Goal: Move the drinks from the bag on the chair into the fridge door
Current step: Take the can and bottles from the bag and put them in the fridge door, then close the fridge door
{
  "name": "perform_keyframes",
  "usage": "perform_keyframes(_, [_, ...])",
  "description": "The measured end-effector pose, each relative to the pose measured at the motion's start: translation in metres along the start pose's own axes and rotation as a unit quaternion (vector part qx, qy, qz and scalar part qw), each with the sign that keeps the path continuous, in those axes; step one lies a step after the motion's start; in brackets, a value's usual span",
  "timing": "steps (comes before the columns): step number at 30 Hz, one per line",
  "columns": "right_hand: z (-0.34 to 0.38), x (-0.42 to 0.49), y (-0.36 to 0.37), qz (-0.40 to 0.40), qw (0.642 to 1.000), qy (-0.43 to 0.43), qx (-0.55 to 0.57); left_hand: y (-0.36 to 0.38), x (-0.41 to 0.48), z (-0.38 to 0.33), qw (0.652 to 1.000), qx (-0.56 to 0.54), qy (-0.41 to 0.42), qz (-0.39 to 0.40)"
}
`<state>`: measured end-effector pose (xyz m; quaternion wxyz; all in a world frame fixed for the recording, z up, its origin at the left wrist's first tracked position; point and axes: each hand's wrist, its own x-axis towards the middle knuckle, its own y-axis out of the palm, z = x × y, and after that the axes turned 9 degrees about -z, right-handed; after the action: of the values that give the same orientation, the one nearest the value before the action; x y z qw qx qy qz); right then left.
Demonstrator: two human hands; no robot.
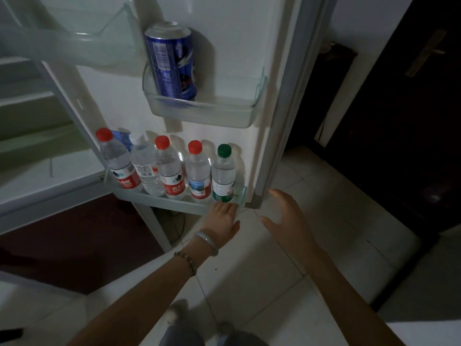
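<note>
The fridge door stands open in front of me. Its lowest door shelf (159, 199) holds several water bottles in a row: three with red caps, one with a white cap, and a green-capped bottle (223, 173) at the right end. A tall blue can (172, 62) leans in the middle door shelf (224, 113). My left hand (220, 221), wearing bracelets at the wrist, touches the lower shelf's front edge just below the green-capped bottle and holds nothing. My right hand (287, 218) hovers open to the right of it, near the door's outer edge. The bag and chair are out of view.
The fridge interior (32, 136) with pale shelves lies to the left. A top door shelf (99, 33) sits upper left. White floor tiles (324, 221) spread below and to the right. A dark door (399, 121) stands at the right. My feet show at the bottom.
</note>
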<state>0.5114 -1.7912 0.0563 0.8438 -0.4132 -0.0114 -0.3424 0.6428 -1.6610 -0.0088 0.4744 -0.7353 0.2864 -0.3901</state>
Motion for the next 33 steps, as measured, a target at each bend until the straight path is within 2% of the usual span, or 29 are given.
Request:
perform_keyframes(11, [0.026,-0.037,-0.015,-0.049,0.999,-0.015,0.020,-0.027,-0.053,0.014,0.998,-0.055,0.014,-0.020])
perform_keyframes(17, [0.062,-0.084,-0.011,-0.120,0.992,-0.017,0.020,-0.049,-0.118,0.035,0.998,-0.057,0.023,-0.010])
perform_keyframes(22, [0.090,-0.125,-0.001,-0.093,0.994,-0.011,0.057,-0.072,-0.192,0.050,0.998,-0.052,-0.029,-0.004])
perform_keyframes(27, [0.122,-0.163,0.014,-0.063,0.995,-0.039,0.067,-0.097,-0.270,0.063,0.985,-0.082,-0.135,-0.064])
perform_keyframes(33, [0.173,-0.197,0.045,0.000,0.992,-0.104,0.069,-0.154,-0.341,0.062,0.956,-0.107,-0.184,-0.203])
